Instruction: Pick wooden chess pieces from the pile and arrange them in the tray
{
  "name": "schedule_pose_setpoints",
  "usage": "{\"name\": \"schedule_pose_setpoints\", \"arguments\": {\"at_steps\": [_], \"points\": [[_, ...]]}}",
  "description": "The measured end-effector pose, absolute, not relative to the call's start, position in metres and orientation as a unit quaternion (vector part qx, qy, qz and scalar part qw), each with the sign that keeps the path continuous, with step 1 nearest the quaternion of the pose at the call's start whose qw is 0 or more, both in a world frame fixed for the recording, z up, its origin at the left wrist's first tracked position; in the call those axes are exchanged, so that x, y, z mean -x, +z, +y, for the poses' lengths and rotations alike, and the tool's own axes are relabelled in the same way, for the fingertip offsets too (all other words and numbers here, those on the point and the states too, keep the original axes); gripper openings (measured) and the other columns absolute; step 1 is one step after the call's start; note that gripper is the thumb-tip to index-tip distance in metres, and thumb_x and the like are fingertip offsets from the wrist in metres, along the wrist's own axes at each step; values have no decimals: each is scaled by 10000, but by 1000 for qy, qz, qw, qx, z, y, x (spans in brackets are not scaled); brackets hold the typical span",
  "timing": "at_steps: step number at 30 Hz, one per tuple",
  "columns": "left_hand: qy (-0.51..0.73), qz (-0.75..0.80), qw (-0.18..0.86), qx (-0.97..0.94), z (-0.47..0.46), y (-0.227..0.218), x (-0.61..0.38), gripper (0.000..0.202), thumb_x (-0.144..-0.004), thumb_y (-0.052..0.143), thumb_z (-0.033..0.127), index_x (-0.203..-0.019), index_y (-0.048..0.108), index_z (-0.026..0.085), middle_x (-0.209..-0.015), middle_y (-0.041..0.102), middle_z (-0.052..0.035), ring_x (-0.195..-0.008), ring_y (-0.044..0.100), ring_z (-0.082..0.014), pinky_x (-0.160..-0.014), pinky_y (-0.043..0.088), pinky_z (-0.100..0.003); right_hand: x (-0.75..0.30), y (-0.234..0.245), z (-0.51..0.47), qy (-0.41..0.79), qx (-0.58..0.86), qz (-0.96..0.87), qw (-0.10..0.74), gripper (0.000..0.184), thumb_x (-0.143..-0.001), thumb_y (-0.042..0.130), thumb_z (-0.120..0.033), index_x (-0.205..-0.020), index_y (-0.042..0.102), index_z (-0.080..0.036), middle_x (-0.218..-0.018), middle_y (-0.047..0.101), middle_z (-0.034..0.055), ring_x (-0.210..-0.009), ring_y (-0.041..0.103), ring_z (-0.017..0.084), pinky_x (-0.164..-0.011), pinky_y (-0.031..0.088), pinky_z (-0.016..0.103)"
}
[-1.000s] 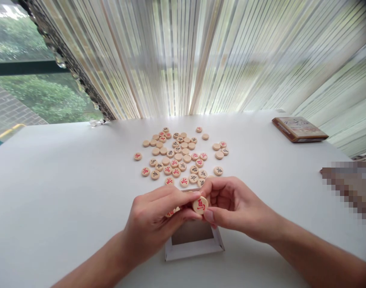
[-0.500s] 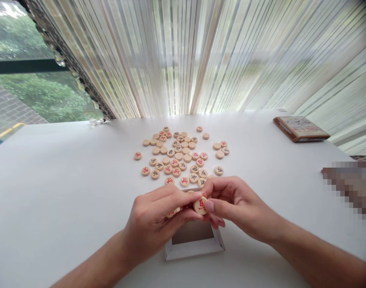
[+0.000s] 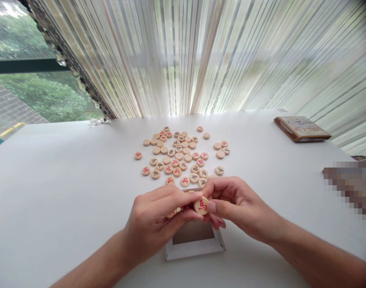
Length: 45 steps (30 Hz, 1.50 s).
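Between both hands, above a shallow open box, is a round wooden Chinese chess piece (image 3: 201, 205) with a red character facing me. My left hand (image 3: 163, 214) is closed, its thumb and fingertips at the piece's left side. My right hand (image 3: 235, 208) pinches the same piece from the right with thumb and fingers. The white-rimmed box (image 3: 197, 250) lies below, its grey-brown bottom partly covered by my hands. Another red-marked piece (image 3: 171, 213) peeks out beneath my left hand; I cannot tell what supports it.
Several loose Chinese chess pieces (image 3: 176, 171) are spread beyond the box, some face up in red or black, others blank side up. A flat brown box (image 3: 303, 129) sits at the back right of the white table (image 3: 81, 192). A pixelated item (image 3: 351, 188) is at the right edge.
The held piece has turned slightly, so its red character shows more fully. Both hands stay almost in the same place. The view has shifted very slightly.
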<state>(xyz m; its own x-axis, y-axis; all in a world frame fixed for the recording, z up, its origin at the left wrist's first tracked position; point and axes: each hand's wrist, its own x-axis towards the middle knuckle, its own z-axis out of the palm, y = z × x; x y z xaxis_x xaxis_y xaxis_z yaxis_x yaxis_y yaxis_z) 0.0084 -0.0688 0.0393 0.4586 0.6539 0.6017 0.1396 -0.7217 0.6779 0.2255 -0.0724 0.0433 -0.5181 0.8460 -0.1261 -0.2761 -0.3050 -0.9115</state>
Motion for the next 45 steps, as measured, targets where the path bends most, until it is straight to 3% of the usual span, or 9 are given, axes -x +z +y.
{"name": "schedule_pose_setpoints", "arguments": {"at_steps": [11, 20, 25, 31, 37, 45], "points": [[460, 235, 270, -813, -68, 40, -9, 277, -918, 787, 98, -1193, 762, 126, -887, 793, -54, -753, 719, -129, -737, 585, -205, -225, 45, -74, 757, 299, -434, 387, 239, -813, 913, -257, -825, 710, -133, -697, 720, 10, -550, 587, 56, -527, 492, 145], [461, 235, 255, -817, -68, 34, -8, 251, -916, 789, 105, -1165, 761, 117, -890, 780, -52, -751, 703, -123, -717, 572, -198, -223, 44, -76, 774, 317, -404, 369, 329, -664, 988, -133, -823, 700, -141, -663, 667, -34, -568, 563, 59, -531, 477, 134], [455, 238, 251, -820, -68, 36, -7, 262, -909, 796, 103, -1168, 762, 109, -878, 772, -50, -744, 692, -123, -711, 569, -202, -223, 44, -77, 771, 323, -409, 366, 326, -679, 987, -158, -812, 690, -142, -652, 650, -40, -564, 557, 57, -526, 479, 130], [472, 252, 270, -800, -67, 40, -9, 311, -890, 819, 93, -1195, 763, 126, -905, 793, -45, -774, 722, -113, -776, 585, -189, -225, 48, -74, 756, 311, -419, 396, 220, -787, 930, -192, -901, 747, -147, -765, 748, 2, -620, 631, 53, -572, 528, 115], [487, 265, 263, -789, -64, 39, -10, 333, -886, 819, 82, -1207, 769, 153, -877, 764, -22, -753, 694, -108, -738, 579, -195, -225, 43, -77, 654, 326, -503, 462, 279, -801, 897, -103, -1037, 787, -203, -904, 793, 18, -790, 725, 104, -751, 609, 178], [492, 273, 203, -802, -65, 34, -8, 355, -892, 799, 50, -1232, 758, 143, -901, 782, -31, -760, 708, -104, -741, 577, -173, -224, 39, -78, 542, 349, -585, 492, 181, -892, 821, -156, -1061, 791, -212, -900, 802, 36, -761, 750, 129, -721, 629, 208]]}}
